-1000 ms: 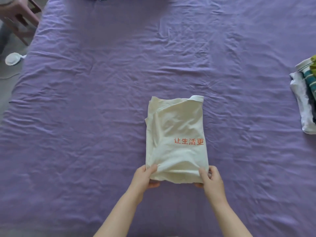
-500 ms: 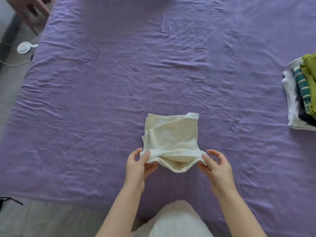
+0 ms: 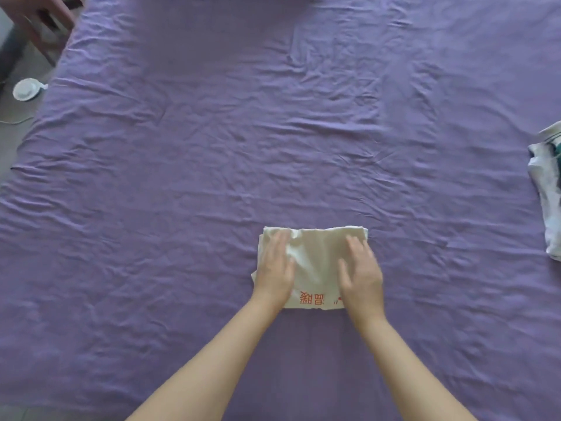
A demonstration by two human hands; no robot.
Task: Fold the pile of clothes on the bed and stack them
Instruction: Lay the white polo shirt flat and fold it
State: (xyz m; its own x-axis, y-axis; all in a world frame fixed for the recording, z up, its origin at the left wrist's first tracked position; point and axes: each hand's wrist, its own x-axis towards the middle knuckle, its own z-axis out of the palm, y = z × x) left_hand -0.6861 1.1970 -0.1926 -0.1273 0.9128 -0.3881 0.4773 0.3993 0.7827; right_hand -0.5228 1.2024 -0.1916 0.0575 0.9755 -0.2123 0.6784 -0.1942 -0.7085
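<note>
1. Pressing down with both palms, a person flattens a folded cream garment (image 3: 315, 262) on a bed covered by a wrinkled purple sheet (image 3: 212, 177).
2. The left hand (image 3: 274, 268) lies flat on the garment's left half, fingers straight and close together, their tips just short of the far folded edge.
3. The right hand (image 3: 361, 278) lies flat on the right half, fingers likewise straight and nearly together, thumb angled inward toward the middle of the cloth; motion blur softens the outlines of both hands.
4. The garment sits directly under the fingers of both hands: its far edge runs just beyond the fingertips, its near edge lies at the wrists, and a bare strip of cream cloth shows between the two hands.
5. Red printed characters (image 3: 312, 299) show upside down on the near part of the garment, between the heels of the two hands.
6. Neither hand grips or pinches the fabric; both rest on top of it.
7. Well off to the right of the right-hand fingers, at the frame's edge, a stack of folded clothes (image 3: 546, 189) lies on the sheet, white cloth with a touch of teal showing.
8. Far to the left of the left-hand fingers, beyond the bed, a small round white object (image 3: 25, 89) with a cord lies on the floor, near a wooden chair (image 3: 42, 22) in the upper corner.
</note>
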